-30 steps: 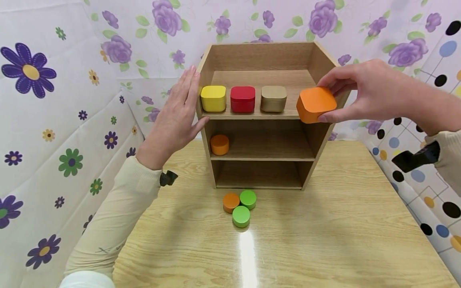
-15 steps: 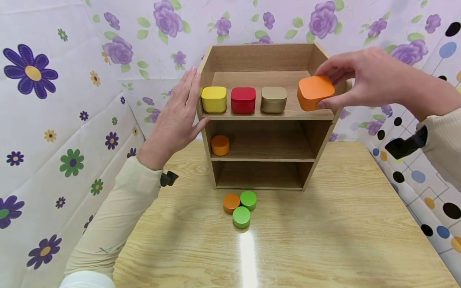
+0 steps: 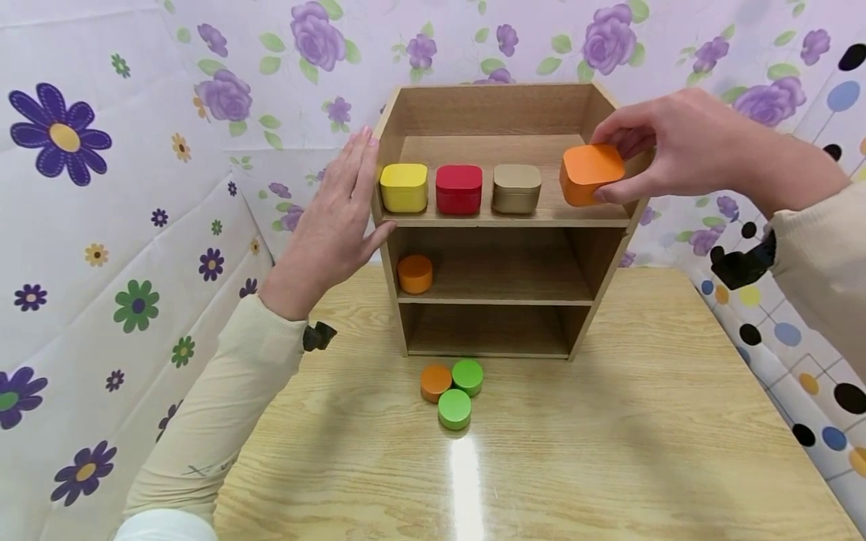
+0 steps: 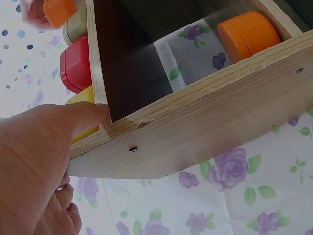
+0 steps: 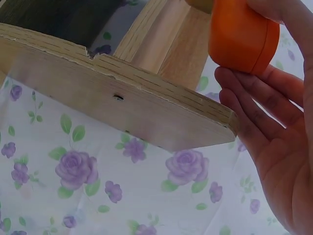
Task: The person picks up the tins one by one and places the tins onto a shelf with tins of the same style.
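My right hand (image 3: pixel 704 154) pinches an orange rounded-square box (image 3: pixel 590 174) between thumb and fingers, at the right end of the top level of a wooden shelf unit (image 3: pixel 497 113). Left of it on that level stand a yellow box (image 3: pixel 404 189), a red box (image 3: pixel 458 191) and a gold-brown box (image 3: pixel 516 190), in a row. My left hand (image 3: pixel 328 222) rests with straight fingers along the unit's left side. Its thumb lies at the front edge, by the yellow box in the left wrist view. In the right wrist view, my right fingertips sit under the orange box (image 5: pixel 242 36).
On the middle level, a round orange container (image 3: pixel 415 273) stands at the left. In front of the unit on the wooden table (image 3: pixel 575 466) are a round orange container (image 3: pixel 436 383) and two round green ones (image 3: pixel 455 409). Patterned cloth (image 3: pixel 122 248) hangs around the table.
My right hand has carried the orange box up and back, from in front of the top level's edge to over its right end, then slightly lower. My left hand has stayed against the unit.
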The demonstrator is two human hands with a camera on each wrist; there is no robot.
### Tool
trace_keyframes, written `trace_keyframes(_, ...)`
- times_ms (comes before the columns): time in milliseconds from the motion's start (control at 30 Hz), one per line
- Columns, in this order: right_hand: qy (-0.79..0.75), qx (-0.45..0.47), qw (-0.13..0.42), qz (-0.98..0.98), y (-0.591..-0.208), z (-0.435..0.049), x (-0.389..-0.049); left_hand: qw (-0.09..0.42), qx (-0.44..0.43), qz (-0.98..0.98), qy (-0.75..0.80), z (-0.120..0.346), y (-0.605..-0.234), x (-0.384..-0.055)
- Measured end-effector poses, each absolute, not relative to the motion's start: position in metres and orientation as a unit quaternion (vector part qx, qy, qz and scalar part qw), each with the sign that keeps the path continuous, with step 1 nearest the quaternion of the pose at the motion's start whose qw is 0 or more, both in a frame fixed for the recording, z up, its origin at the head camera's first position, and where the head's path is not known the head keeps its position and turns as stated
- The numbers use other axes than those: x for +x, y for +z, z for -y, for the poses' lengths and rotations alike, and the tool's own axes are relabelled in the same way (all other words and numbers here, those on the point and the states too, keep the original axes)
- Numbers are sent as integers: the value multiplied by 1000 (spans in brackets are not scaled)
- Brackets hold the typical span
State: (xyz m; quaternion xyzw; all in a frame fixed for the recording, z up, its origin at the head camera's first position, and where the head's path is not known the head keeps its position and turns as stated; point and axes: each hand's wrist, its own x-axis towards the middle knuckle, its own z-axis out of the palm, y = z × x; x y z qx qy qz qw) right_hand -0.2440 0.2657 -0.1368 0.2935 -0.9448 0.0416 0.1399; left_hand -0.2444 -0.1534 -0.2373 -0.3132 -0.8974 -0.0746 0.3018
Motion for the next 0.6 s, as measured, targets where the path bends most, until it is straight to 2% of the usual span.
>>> trace_keyframes(600,15,294,126,947,-145,-263,-257,301,-312,898,-78,153,-238,-245)
